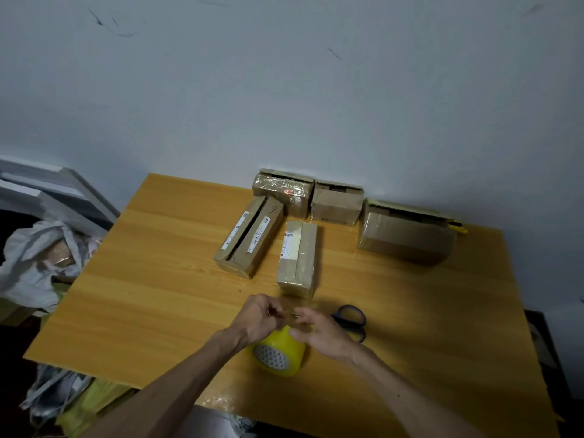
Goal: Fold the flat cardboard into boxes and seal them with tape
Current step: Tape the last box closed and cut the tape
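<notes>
- The wooden table [158,279] carries all the task items; its near edge is crossed by both forearms.
- A yellow tape roll [278,354] is found nearest, lying on its side under and between the two wrists, with its core opening turned toward the wearer.
- The left hand [262,314] is held just above the roll. Its fingers are curled, with the tips drawn together in a pinch.
- The right hand [319,330] is held opposite, with its fingers likewise curled and pinched. What is pinched between the hands appears to be a short clear tape strip [289,312]; blur prevents confirmation.
- Blue-handled scissors [352,320] are noted just beyond the right hand, partly hidden by it. The right hand is plainly the nearer for a cut.
- The nearest box [298,257] lies directly beyond the fingertips. Its long axis runs away from the wearer, its near end faces the gap between the hands, and a flap seam runs along its top. Neither hand is judged nearer to it. A strip would be carried straight forward and laid lengthwise along that seam.
- A long box [249,237] with an open top slit lies to the left, angled, and is judged unsealed.
- Against the wall are a film-wrapped box [282,191], a small box [336,203] and a large box [406,233], the last well apart to the right.
</notes>
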